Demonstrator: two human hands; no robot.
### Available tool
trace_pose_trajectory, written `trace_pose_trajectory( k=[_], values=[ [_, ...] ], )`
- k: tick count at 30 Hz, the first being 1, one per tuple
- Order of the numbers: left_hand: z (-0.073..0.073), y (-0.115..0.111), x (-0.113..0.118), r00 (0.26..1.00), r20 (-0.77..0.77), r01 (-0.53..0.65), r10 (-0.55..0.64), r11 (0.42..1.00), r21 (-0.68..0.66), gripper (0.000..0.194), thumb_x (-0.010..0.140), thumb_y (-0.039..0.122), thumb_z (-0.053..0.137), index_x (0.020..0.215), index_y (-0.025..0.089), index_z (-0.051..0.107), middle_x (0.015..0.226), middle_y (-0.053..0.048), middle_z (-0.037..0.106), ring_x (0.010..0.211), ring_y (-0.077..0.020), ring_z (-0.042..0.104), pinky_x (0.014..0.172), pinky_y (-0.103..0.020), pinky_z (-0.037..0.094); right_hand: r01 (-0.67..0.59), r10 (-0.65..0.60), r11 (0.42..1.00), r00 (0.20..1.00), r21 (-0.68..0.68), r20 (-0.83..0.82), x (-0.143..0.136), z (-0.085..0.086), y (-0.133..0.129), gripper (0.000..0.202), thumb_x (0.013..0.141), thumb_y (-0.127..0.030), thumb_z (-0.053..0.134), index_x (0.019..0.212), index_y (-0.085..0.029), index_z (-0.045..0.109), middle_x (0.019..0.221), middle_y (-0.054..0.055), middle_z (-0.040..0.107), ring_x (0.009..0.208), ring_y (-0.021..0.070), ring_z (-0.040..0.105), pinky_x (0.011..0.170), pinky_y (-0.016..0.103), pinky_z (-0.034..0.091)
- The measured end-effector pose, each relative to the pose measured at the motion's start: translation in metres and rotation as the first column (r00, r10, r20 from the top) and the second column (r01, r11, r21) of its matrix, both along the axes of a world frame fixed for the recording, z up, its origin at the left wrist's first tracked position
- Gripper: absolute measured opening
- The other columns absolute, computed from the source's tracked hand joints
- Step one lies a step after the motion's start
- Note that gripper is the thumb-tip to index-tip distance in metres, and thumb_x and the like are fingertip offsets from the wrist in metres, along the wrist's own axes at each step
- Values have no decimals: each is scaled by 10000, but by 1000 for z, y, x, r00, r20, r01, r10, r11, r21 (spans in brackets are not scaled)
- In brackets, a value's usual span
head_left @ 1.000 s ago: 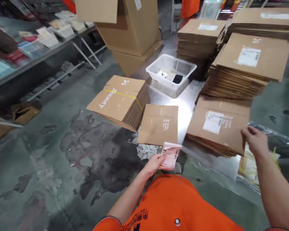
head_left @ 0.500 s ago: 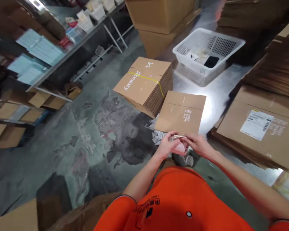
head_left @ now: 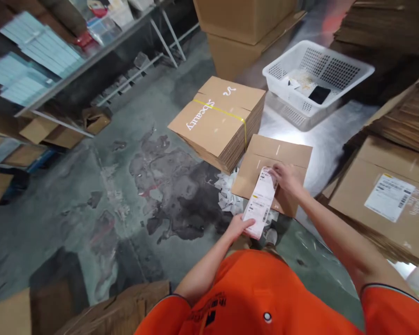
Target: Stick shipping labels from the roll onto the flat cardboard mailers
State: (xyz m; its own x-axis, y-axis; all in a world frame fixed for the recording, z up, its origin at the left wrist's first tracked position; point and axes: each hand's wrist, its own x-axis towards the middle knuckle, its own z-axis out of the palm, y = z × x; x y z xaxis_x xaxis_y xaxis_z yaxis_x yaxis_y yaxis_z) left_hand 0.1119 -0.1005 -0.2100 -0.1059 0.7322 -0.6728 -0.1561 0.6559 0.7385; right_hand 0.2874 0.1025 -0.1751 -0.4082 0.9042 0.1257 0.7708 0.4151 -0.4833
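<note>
A strip of printed shipping labels (head_left: 260, 202) stretches between my two hands, slanting over a flat cardboard box (head_left: 279, 151). My left hand (head_left: 241, 225) grips the near end, its thumb on top of the paper. My right hand (head_left: 287, 177) pinches the far end above the cardboard. The lower part of that flat box is covered by the labels and my right hand. To its upper left sits a stack of flattened boxes (head_left: 209, 121) bound with a yellow strap.
A white plastic basket (head_left: 317, 70) holding a dark flat object stands on the metal table (head_left: 349, 116). At the right lies a flattened box with a shipping label (head_left: 389, 197). Crumpled paper scraps (head_left: 228, 193) are below the table edge. Large cartons (head_left: 244, 23) stand behind.
My hands were close together around the bunched labels. Now they are apart, the right one farther forward over the cardboard, with the strip drawn out between them. The view has shifted slightly.
</note>
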Motion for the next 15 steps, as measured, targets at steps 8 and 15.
trace_pose_trajectory(
  k=[8,15],
  values=[
    [-8,-58,-50,997,-52,-53,52,998,-16,439,581,481,788,757,82,746,701,-90,727,645,-207,649,639,-317,507,36,-59,988,986,148,157,-12,-11,3,508,964,-387,376,1338,-66,500,1180,244,591,1115,333,502,961,487,337],
    [25,39,-68,948,-235,-134,215,939,316,333,738,374,682,961,136,752,977,-91,752,906,-245,680,844,-348,520,-154,123,975,974,158,188,-44,-33,-9,642,964,-419,331,1438,13,356,1501,266,328,1408,372,253,1145,551,129]
  ],
)
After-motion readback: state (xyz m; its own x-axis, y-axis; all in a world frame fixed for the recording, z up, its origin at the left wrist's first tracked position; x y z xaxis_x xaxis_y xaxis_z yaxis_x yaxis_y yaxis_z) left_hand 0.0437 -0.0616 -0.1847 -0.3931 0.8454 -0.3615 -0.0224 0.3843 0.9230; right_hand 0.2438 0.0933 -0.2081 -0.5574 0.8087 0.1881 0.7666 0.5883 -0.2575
